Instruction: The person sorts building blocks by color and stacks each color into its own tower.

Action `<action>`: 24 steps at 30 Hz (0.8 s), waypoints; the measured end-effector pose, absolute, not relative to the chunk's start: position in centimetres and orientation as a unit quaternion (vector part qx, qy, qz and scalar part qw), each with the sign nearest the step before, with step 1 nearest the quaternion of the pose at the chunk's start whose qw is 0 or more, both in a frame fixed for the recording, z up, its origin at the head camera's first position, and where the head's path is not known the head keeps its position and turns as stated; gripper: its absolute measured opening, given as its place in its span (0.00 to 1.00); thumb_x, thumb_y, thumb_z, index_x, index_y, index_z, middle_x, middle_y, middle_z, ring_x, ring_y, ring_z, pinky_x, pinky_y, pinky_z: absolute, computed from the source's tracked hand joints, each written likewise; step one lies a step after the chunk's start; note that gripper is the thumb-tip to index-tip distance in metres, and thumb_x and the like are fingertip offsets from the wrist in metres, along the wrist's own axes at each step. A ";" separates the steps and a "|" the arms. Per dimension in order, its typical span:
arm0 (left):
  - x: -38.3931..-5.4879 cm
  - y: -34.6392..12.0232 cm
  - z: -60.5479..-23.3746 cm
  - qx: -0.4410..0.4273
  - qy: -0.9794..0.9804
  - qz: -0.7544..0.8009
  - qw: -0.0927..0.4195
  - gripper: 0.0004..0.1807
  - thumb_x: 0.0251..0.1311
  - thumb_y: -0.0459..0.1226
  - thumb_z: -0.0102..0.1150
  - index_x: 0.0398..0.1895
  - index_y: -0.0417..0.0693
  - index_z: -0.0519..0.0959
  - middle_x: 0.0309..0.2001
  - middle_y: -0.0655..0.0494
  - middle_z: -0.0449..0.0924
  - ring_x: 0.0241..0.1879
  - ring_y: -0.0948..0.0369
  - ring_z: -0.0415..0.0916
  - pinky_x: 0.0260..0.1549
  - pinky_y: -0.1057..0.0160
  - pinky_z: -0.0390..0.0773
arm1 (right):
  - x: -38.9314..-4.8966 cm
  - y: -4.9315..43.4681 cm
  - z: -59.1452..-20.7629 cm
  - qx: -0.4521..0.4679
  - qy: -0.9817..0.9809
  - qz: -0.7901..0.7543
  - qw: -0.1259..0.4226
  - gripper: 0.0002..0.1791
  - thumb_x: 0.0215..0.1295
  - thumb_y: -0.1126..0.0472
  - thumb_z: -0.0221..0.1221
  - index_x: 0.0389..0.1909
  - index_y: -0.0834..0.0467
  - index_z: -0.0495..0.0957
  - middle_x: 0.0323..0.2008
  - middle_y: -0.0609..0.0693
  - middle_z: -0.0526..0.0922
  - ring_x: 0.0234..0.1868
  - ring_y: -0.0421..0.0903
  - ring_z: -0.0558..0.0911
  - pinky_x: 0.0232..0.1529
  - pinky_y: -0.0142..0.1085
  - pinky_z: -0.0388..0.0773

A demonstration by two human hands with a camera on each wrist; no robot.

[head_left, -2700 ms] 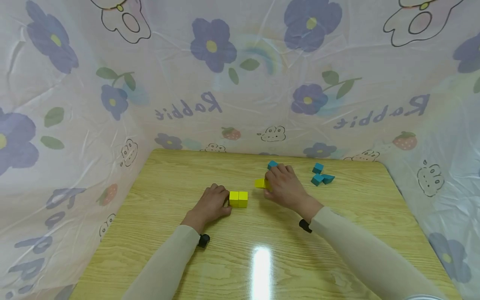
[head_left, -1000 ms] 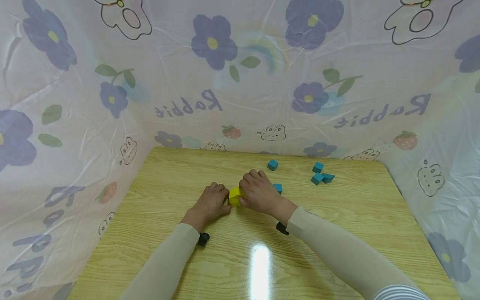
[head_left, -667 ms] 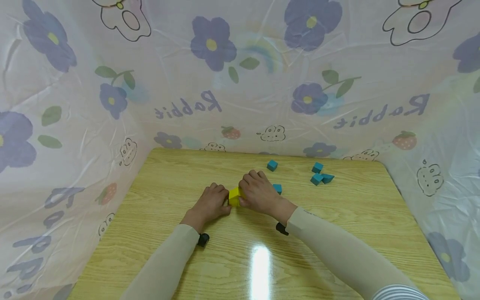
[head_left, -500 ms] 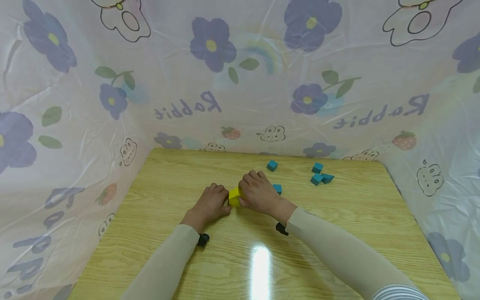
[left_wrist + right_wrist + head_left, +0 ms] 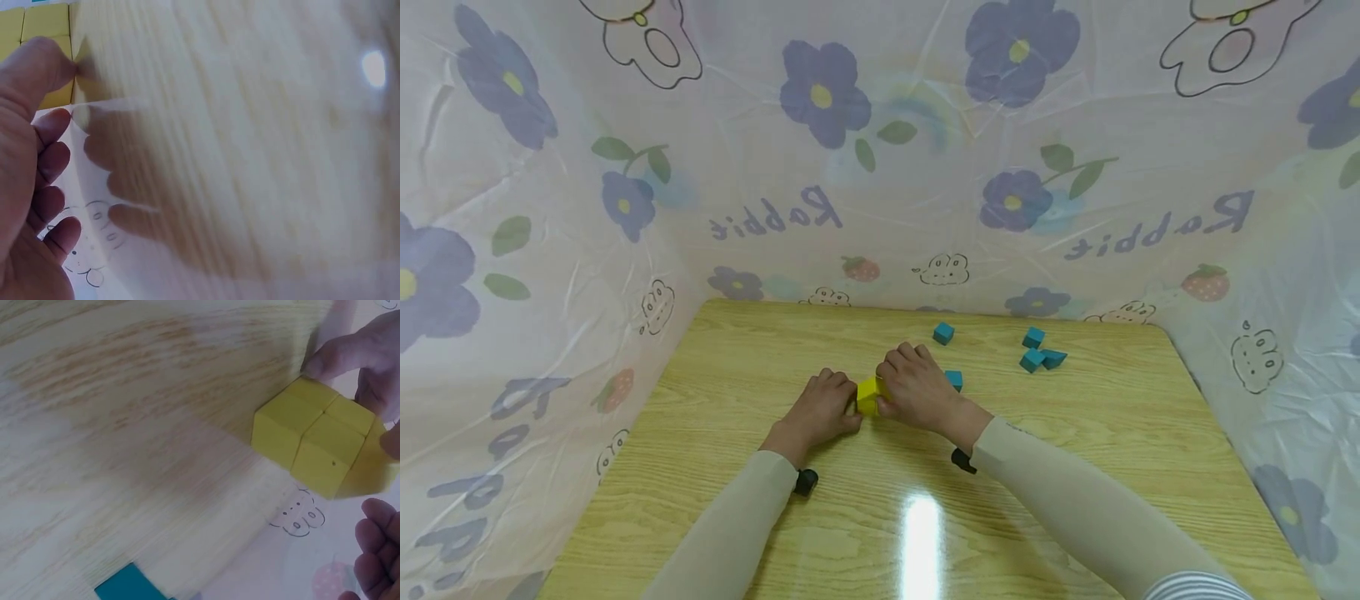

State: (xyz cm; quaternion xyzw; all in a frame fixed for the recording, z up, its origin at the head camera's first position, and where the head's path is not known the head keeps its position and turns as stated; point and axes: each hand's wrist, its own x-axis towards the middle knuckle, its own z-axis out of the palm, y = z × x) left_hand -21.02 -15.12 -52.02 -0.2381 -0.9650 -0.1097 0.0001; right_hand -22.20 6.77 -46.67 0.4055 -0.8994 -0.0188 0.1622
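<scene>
Several yellow cube-shaped blocks (image 5: 867,397) stand close together between the hands. In the right wrist view the yellow blocks (image 5: 331,434) touch each other in a compact stack. At their left side the left hand (image 5: 823,408) rests on the table, its relaxed fingers against the block there. The left wrist view has the left thumb (image 5: 47,62) across the front of the yellow blocks (image 5: 47,22). From the right, the right hand (image 5: 917,387) holds an upper yellow block and hides most of the group in the head view.
Just behind the right hand lies a blue block (image 5: 953,380). A blue cube (image 5: 943,333) sits farther back. At the right are two more blue cubes (image 5: 1033,360) and a blue wedge (image 5: 1055,358). Patterned cloth (image 5: 910,200) walls the wooden table (image 5: 730,342) behind and on both sides.
Since the earliest frame, the right hand has moved left with yellow block onto the yellow pair, uncovering a blue block. Over the last second both hands have stayed nearly still.
</scene>
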 end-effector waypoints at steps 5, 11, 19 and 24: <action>-20.4 -15.0 -51.2 -0.224 -0.967 -0.123 -0.016 0.18 0.56 0.52 0.61 0.43 0.52 0.79 0.45 0.61 0.75 0.44 0.59 0.64 0.52 0.57 0.66 | -21.9 8.1 -46.3 0.388 -0.911 0.013 0.138 0.25 0.63 0.39 0.55 0.44 0.56 0.78 0.42 0.50 0.77 0.44 0.51 0.70 0.46 0.44 0.67; -20.0 -15.6 -49.9 -0.202 -0.968 -0.141 -0.044 0.26 0.56 0.54 0.61 0.55 0.53 0.76 0.53 0.61 0.72 0.52 0.58 0.63 0.59 0.55 0.66 | -22.0 11.5 -46.4 0.358 -0.922 0.039 0.140 0.24 0.61 0.40 0.58 0.46 0.56 0.77 0.42 0.49 0.76 0.47 0.51 0.70 0.49 0.47 0.67; -19.8 -14.8 -46.8 -0.219 -0.961 -0.168 -0.012 0.32 0.54 0.52 0.66 0.59 0.48 0.73 0.56 0.53 0.71 0.56 0.52 0.64 0.59 0.50 0.67 | -22.5 16.1 -46.7 0.321 -0.932 0.041 0.163 0.22 0.62 0.44 0.58 0.46 0.57 0.77 0.44 0.51 0.77 0.42 0.51 0.68 0.43 0.45 0.63; -19.5 -10.8 -44.2 -0.257 -0.954 -0.144 0.056 0.32 0.56 0.52 0.65 0.60 0.47 0.70 0.56 0.52 0.71 0.57 0.52 0.65 0.58 0.50 0.67 | -22.7 18.8 -47.3 0.303 -0.936 0.041 0.172 0.23 0.62 0.46 0.62 0.48 0.59 0.77 0.45 0.53 0.77 0.43 0.53 0.70 0.45 0.48 0.66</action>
